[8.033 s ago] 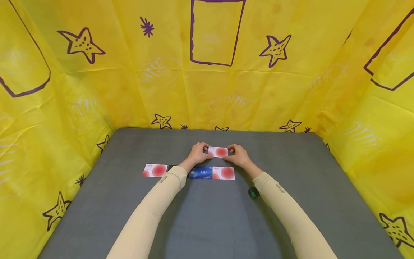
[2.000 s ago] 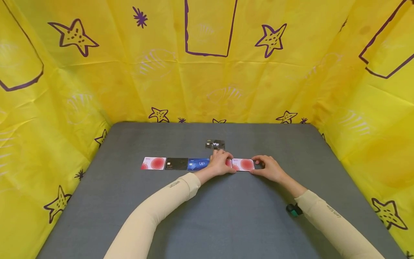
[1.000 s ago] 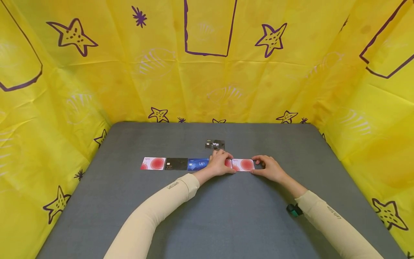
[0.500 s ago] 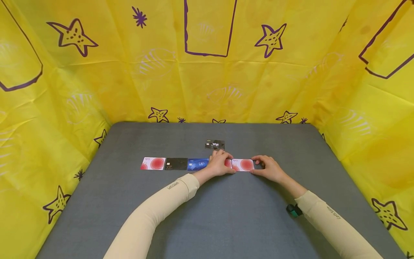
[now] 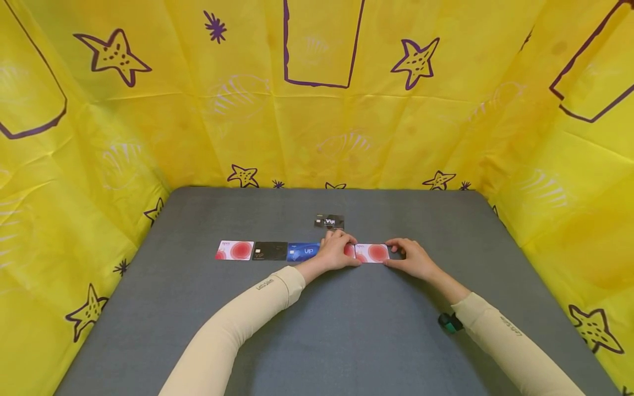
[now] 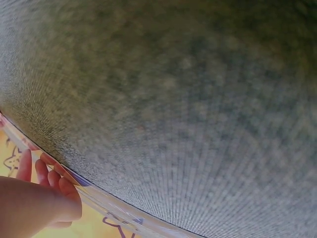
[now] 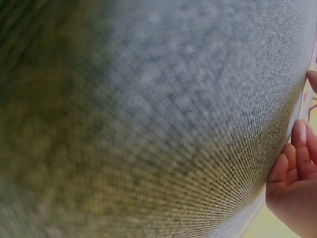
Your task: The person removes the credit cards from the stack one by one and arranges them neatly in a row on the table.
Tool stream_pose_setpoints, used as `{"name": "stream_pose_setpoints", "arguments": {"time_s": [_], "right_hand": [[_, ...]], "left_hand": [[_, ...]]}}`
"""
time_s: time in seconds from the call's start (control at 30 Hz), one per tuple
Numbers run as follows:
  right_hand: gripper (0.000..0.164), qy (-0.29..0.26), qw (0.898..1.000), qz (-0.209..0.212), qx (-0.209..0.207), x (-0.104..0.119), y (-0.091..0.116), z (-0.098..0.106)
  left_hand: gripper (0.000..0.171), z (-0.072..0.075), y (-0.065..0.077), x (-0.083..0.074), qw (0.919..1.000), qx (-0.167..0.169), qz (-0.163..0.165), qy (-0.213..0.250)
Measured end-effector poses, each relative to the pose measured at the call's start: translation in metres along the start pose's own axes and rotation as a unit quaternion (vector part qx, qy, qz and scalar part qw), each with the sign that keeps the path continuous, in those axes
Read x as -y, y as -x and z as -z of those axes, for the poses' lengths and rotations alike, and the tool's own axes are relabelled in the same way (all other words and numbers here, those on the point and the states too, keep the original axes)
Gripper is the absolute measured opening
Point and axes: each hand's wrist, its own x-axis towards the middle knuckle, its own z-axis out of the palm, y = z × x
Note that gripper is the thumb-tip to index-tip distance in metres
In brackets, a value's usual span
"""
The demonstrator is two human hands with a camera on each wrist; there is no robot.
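A row of bank-style cards lies on the dark grey table. At its right end is a pink-and-white card with a red circle (image 5: 372,253). My right hand (image 5: 413,258) grips its right corners between thumb and index finger. My left hand (image 5: 337,251) holds its left corners the same way and covers most of the pink card (image 5: 349,250) beside it. Further left are a blue VIP card (image 5: 303,251), a black VIP card (image 5: 269,251) and another pink card (image 5: 235,250). In the wrist views, the left hand (image 6: 44,198) and right hand (image 7: 297,173) show curled fingers at the edge.
Behind the row, just beyond the left fingertips, lies a black Vip card (image 5: 329,221). The grey table (image 5: 317,341) meets a yellow cloth backdrop (image 5: 317,137) with starfish drawings at the back and sides. A dark green-faced band (image 5: 450,323) hangs under the right wrist.
Since the oldest frame, both hands have brought the pink card from behind the row to its right end, and the black Vip card behind now shows. Over the last two seconds the hands stay still.
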Motion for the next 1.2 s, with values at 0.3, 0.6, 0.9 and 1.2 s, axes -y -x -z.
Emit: {"name": "stream_pose_setpoints", "arguments": {"time_s": [0.3,0.6,0.9,1.2], "right_hand": [[0.043,0.004,0.999,-0.009,-0.044,0.009,0.001,-0.005],[0.038,-0.026,0.997,-0.013,-0.068,0.023,-0.001,-0.015],[0.036,-0.066,0.996,-0.011,-0.062,0.039,-0.005,-0.028],[0.036,-0.115,0.992,-0.004,-0.055,0.058,-0.015,-0.04]], "left_hand": [[0.051,0.001,0.001,0.006,0.9997,0.009,-0.025,0.004],[0.046,0.006,0.005,0.011,0.9957,-0.028,-0.083,0.029],[0.041,0.011,0.014,0.019,0.9902,-0.06,-0.094,0.083],[0.038,0.02,0.028,0.026,0.9861,-0.074,-0.085,0.122]]}}
